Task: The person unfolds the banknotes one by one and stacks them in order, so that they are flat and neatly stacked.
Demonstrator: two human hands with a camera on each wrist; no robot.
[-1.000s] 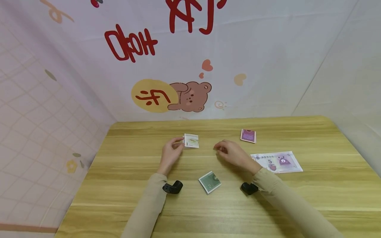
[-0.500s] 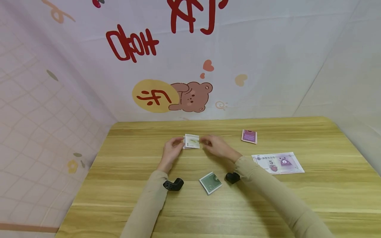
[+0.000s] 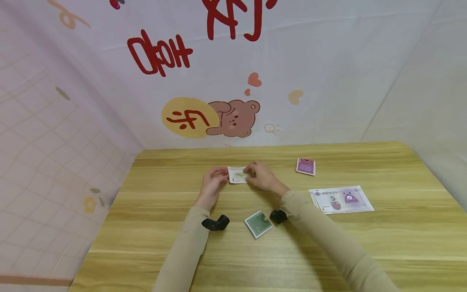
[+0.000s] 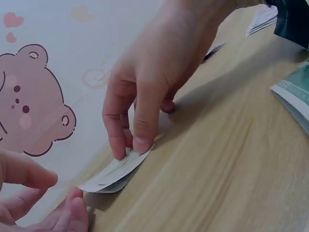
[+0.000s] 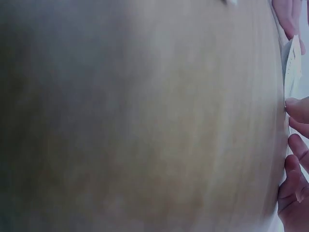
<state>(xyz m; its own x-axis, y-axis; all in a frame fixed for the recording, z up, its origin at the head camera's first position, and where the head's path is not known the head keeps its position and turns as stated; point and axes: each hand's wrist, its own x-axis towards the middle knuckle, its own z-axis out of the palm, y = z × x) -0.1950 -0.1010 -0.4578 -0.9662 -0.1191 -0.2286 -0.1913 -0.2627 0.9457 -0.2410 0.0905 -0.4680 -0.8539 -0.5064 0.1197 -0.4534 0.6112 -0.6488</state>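
Observation:
A folded play banknote (image 3: 236,174) marked 1 lies near the back of the table, its near end lifted and slightly bowed in the left wrist view. My right hand (image 3: 263,177) pinches its right end between thumb and fingertips. At the opposite end is my left hand (image 3: 213,185). Its lower fingertips touch the note's corner, while another digit (image 4: 36,171) hovers apart above. The right wrist view catches only the right fingers (image 5: 297,110) and the note's edge (image 5: 292,67) along its right border.
A folded green note (image 3: 258,224) marked 2 lies between the forearms. To the right lie a flat purple 5 note (image 3: 342,200) and a folded purple-pink note (image 3: 305,166). A printed cloth backdrop (image 3: 321,117) rises behind the wooden table (image 3: 164,170).
My right hand has moved left and taken hold of the banknote's right end. The note has shifted slightly right, and the left hand's fingers have loosened at its left edge.

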